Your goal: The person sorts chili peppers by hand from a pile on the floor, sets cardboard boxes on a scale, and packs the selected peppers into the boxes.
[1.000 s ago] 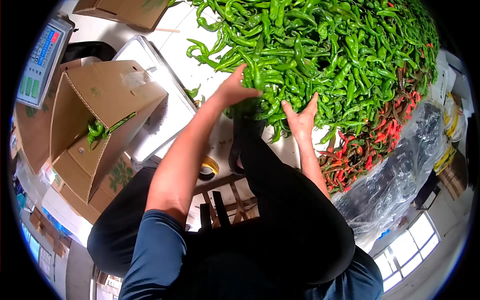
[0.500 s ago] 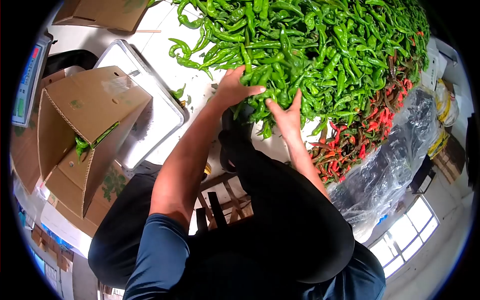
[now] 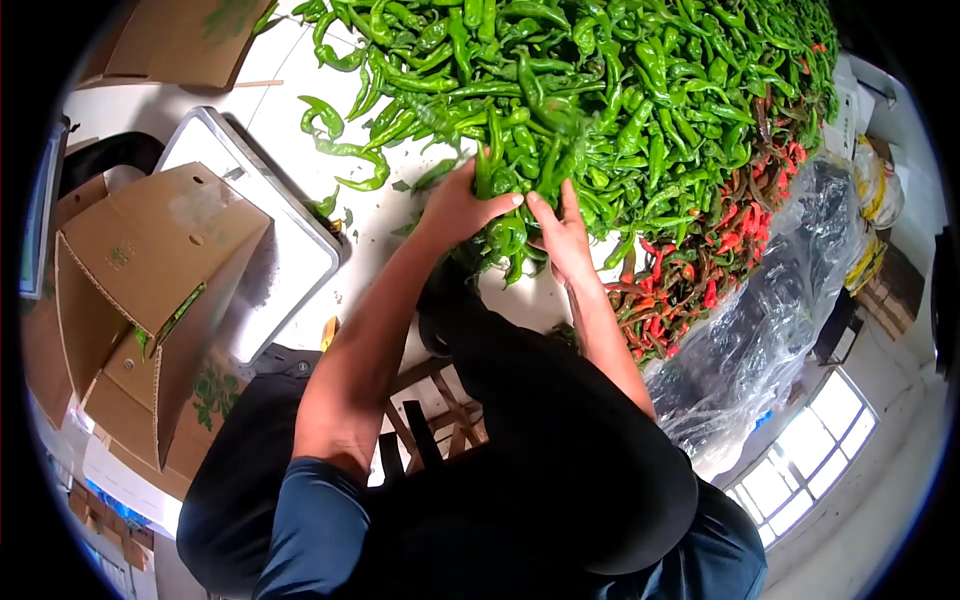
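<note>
A large heap of long green peppers (image 3: 640, 100) covers the far side of the white surface. At the heap's near edge my left hand (image 3: 462, 207) is curled round the left side of a bunch of green peppers (image 3: 506, 232). My right hand (image 3: 565, 236) closes on the same bunch from the right. The two thumbs almost meet in front of it. Most fingers of both hands are hidden behind the peppers. A few loose green peppers (image 3: 345, 165) lie left of my left hand.
Red and dark peppers (image 3: 735, 235) line the heap's right edge beside clear plastic sheeting (image 3: 760, 320). To the left, an open cardboard box (image 3: 165, 250) holding some green peppers stands on a scale with a metal platform (image 3: 290, 285). Another carton (image 3: 170, 45) is at the upper left.
My hands have drawn closer together around the bunch, thumbs now nearly touching. The whole view has shifted, so the box and heap appear further left.
</note>
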Action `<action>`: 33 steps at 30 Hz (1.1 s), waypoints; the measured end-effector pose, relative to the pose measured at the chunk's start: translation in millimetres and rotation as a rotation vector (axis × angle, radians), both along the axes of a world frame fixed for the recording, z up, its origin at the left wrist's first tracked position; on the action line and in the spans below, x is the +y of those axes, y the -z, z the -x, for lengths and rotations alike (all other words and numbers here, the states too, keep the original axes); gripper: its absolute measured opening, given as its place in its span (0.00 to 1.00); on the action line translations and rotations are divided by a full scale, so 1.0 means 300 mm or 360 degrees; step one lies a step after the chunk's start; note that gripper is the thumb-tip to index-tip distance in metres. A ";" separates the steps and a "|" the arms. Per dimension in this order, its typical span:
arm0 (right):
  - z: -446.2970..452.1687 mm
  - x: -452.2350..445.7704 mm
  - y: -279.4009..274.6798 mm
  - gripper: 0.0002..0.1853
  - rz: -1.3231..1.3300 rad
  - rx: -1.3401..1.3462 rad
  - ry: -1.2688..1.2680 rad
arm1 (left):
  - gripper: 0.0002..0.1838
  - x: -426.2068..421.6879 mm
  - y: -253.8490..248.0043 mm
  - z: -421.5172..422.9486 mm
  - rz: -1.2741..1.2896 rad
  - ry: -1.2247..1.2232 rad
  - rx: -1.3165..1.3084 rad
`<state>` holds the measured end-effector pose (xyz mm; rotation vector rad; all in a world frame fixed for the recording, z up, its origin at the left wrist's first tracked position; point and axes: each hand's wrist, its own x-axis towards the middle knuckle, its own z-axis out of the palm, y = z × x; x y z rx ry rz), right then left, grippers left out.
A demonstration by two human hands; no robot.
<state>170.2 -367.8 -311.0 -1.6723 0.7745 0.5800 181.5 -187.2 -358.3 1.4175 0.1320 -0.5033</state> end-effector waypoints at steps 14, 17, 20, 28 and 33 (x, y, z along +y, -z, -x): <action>0.001 -0.014 -0.068 0.27 -0.0462 0.0132 0.0130 | 0.33 -0.019 -0.055 0.005 0.0191 0.0113 0.0145; -0.011 -0.002 -0.091 0.25 -0.0490 0.0065 0.0104 | 0.37 -0.005 -0.086 -0.002 0.0174 0.0172 0.0178; -0.032 0.045 -0.195 0.26 -0.0279 0.0010 0.0002 | 0.38 0.017 -0.186 -0.006 0.0310 0.0038 0.0101; -0.122 0.128 -0.486 0.24 0.0002 -0.0265 -0.0204 | 0.36 0.034 -0.405 -0.069 0.0685 -0.0101 -0.0011; -0.178 0.171 -0.680 0.25 -0.0071 -0.0461 -0.0240 | 0.35 0.084 -0.592 -0.157 0.0728 -0.0078 -0.0062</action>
